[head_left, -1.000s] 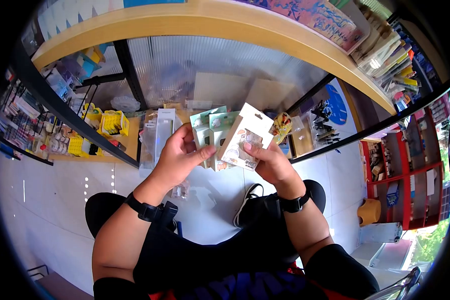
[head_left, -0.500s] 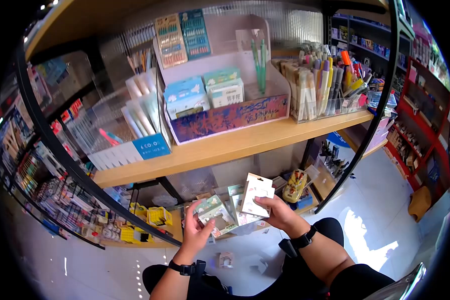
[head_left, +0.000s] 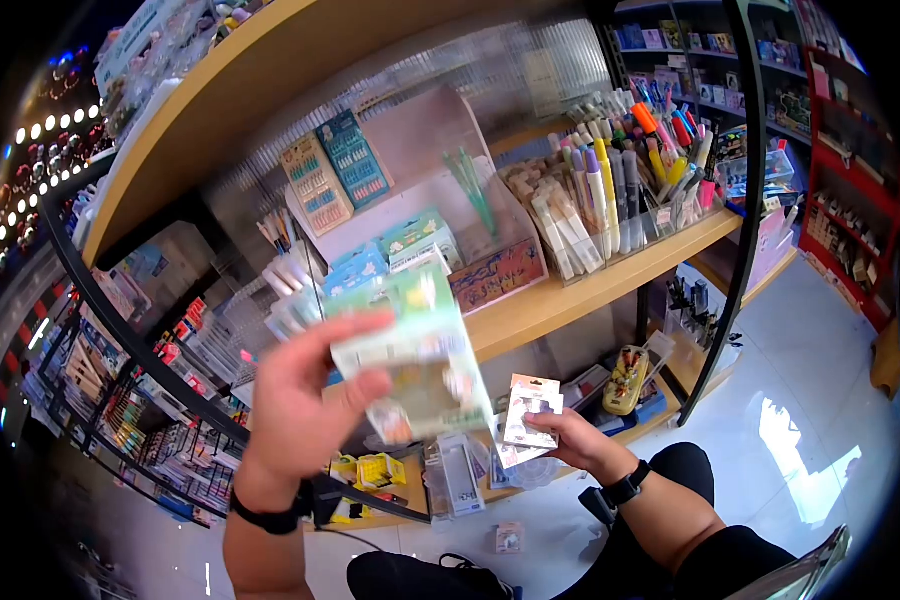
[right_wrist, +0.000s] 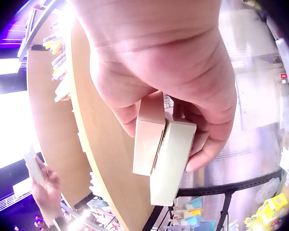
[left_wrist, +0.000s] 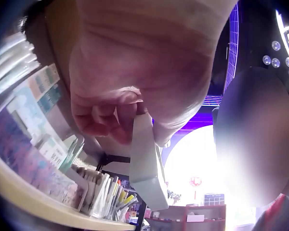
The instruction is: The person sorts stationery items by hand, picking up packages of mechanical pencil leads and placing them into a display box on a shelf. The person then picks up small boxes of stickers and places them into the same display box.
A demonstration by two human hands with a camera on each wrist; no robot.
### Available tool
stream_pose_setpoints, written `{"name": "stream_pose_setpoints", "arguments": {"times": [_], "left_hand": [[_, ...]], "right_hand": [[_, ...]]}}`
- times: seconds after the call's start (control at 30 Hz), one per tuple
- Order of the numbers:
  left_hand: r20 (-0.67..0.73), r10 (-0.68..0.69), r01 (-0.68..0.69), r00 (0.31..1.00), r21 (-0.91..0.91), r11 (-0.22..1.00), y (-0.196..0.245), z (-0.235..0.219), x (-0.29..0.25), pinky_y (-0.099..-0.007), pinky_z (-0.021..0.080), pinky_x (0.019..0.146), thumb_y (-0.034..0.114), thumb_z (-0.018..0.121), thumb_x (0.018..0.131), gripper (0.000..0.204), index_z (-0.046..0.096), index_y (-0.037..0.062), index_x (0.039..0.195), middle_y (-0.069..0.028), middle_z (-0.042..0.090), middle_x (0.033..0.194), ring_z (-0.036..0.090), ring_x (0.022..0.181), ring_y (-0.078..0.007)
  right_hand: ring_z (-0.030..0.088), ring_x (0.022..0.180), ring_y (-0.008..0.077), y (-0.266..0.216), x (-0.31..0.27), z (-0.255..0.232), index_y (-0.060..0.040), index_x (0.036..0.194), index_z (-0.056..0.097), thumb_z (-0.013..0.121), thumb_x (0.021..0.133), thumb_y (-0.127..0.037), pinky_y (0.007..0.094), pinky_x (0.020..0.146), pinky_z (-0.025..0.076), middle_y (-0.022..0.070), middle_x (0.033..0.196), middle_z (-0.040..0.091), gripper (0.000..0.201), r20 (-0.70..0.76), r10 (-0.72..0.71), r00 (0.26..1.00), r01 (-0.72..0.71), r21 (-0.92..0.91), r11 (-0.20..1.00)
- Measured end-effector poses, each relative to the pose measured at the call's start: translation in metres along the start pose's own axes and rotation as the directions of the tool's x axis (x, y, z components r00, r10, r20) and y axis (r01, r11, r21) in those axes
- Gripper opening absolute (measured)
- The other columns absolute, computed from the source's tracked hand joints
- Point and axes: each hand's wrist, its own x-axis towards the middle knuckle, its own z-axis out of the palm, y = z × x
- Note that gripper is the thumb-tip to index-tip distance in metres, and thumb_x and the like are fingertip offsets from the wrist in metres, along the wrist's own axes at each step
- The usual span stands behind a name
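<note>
Left hand: the left hand [head_left: 305, 400] is raised at about 9 o'clock in the head view, thumb and fingers pinched on a flat green card pack [head_left: 415, 350], blurred.
Green card pack: thin, stiff, rectangular; it stands in front of the wooden shelf [head_left: 560, 300].
Right hand: the right hand [head_left: 575, 440], lower at about 5 o'clock, has its fingers curled round small white boxed packs [head_left: 525, 415].
White packs: two flat cardboard boxes pressed side by side [right_wrist: 164, 144], plain pale backs.
</note>
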Motion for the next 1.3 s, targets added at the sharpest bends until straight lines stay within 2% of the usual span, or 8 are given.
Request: {"name": "stream_pose_setpoints", "arguments": {"times": [0.13,0.3,0.37,0.6,0.8,1.2,1.27,1.3], "left_hand": [[-0.084,0.149,-0.143,0.985,0.073,0.987,0.022,-0.007,0.106,-0.0213,0.05,0.083,0.021,0.067,0.102,0.035,0.065,0.0029,0.132,-0.0023,0.069,0.111,0.061,0.095,-0.0051],[-0.139,0.162,-0.145,0.977,0.12,0.982,0.007,-0.031,0.199,-0.0242,0.053,0.077,0.026,0.066,0.103,0.044,0.057,0.0073,0.141,-0.0044,0.07,0.11,0.063,0.093,-0.0076],[-0.192,0.172,-0.147,0.966,0.138,0.979,-0.002,-0.037,0.22,-0.0284,0.056,0.078,0.028,0.066,0.102,0.056,0.044,0.01,0.151,-0.0076,0.07,0.114,0.065,0.098,-0.0119],[-0.23,0.027,-0.006,0.973,0.094,0.996,-0.015,-0.046,0.259,-0.0355,0.058,0.084,0.027,0.067,0.101,0.059,0.039,0.0107,0.15,-0.0106,0.066,0.125,0.065,0.109,-0.0185],[-0.191,-0.022,0.065,0.981,0.225,0.972,-0.024,-0.053,0.291,-0.036,0.053,0.093,0.029,0.068,0.101,0.058,0.04,0.0116,0.149,-0.008,0.063,0.131,0.063,0.114,-0.0178],[-0.143,0.058,0.009,0.988,0.431,0.902,-0.058,-0.066,0.323,-0.0292,0.05,0.08,0.025,0.076,0.094,0.059,0.045,0.0044,0.14,-0.0096,0.072,0.109,0.065,0.096,-0.0161],[-0.081,0.052,0.018,0.995,0.685,0.729,-0.059,-0.068,0.328,-0.0334,0.053,0.082,0.026,0.079,0.089,0.061,0.049,0.0049,0.137,-0.0129,0.072,0.099,0.067,0.093,-0.0206],[-0.083,0.05,0.021,0.995,0.684,0.729,-0.06,-0.068,0.327,-0.0334,0.053,0.082,0.026,0.079,0.089,0.061,0.049,0.0049,0.137,-0.0129,0.072,0.099,0.067,0.093,-0.0206]], "right_hand": [[0.072,0.107,0.0206,0.002,0.002,0.002,-0.0065,0.132,0.06,0.067,0.098,-0.023,0.0424,0.091,0.059,0.0066,0.119,0.072,0.038,-0.005,0.036,0.999,-0.036,-0.009,0.999],[0.072,0.106,0.0209,0.009,0.006,-0.004,-0.0054,0.131,0.06,0.068,0.097,-0.021,0.0416,0.091,0.059,0.0073,0.118,0.072,0.038,0.024,0.019,1.0,-0.019,0.032,0.999],[0.072,0.106,0.0211,0.01,0.005,-0.004,-0.0052,0.131,0.06,0.068,0.097,-0.02,0.0413,0.091,0.06,0.0077,0.117,0.072,0.038,0.023,0.014,1.0,-0.015,0.045,0.999],[0.072,0.106,0.0214,0.009,0.002,-0.004,-0.0031,0.13,0.06,0.068,0.097,-0.017,0.0388,0.092,0.06,0.0094,0.119,0.072,0.036,0.039,0.009,0.999,-0.012,0.097,0.995],[0.071,0.107,0.0212,0.009,0.004,-0.001,-0.0023,0.13,0.06,0.068,0.097,-0.015,0.0357,0.094,0.059,0.0097,0.12,0.071,0.036,0.043,0.031,0.999,-0.036,0.134,0.99],[0.07,0.109,0.02,0.005,0.01,0.007,-0.0017,0.133,0.056,0.07,0.096,-0.009,0.0347,0.096,0.058,0.0103,0.123,0.069,0.041,0.034,0.03,0.999,-0.036,0.193,0.981],[0.07,0.109,0.02,0.005,0.012,0.006,-0.0019,0.133,0.056,0.071,0.095,-0.009,0.0345,0.096,0.058,0.0103,0.123,0.069,0.041,0.044,0.04,0.998,-0.048,0.194,0.98],[0.07,0.109,0.02,0.005,0.013,0.006,-0.0019,0.133,0.056,0.071,0.095,-0.009,0.0345,0.096,0.058,0.0103,0.123,0.069,0.041,0.043,0.043,0.998,-0.051,0.194,0.98]]}}
